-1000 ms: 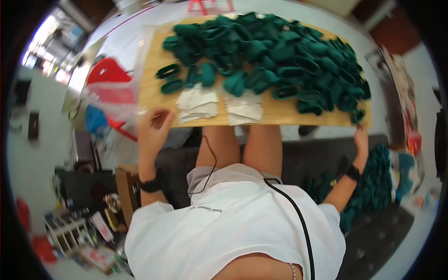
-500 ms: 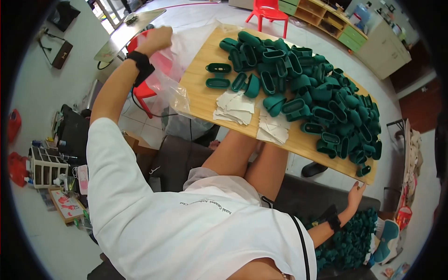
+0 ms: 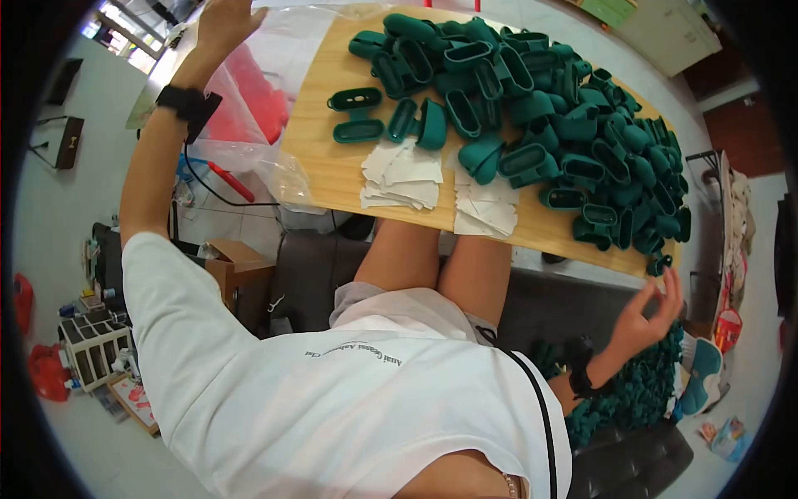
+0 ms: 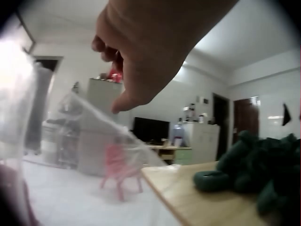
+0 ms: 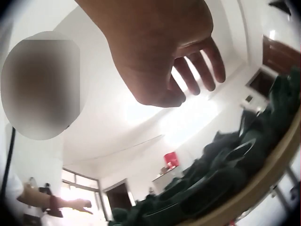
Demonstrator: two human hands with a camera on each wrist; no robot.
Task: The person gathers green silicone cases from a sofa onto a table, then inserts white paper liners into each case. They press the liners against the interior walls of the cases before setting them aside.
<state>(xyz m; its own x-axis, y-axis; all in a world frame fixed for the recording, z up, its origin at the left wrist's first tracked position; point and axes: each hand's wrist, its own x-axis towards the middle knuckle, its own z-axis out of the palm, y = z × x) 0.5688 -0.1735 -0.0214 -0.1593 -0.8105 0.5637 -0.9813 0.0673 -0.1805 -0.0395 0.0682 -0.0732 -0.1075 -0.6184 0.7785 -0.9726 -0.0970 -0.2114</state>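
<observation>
Left hand [image 3: 223,29] and right hand [image 3: 640,326] are being held open.
Right is being lifted off the worktop [image 3: 319,170], shirt lettering [image 3: 357,353] being blurred.

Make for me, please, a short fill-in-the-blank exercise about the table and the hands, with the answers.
The colour of the cases heaped on the table is ____.
The white pieces lie in ____ piles.
The hand nearer to the clear plastic is the person's ____ one.
Missing words: green; two; left.
</observation>
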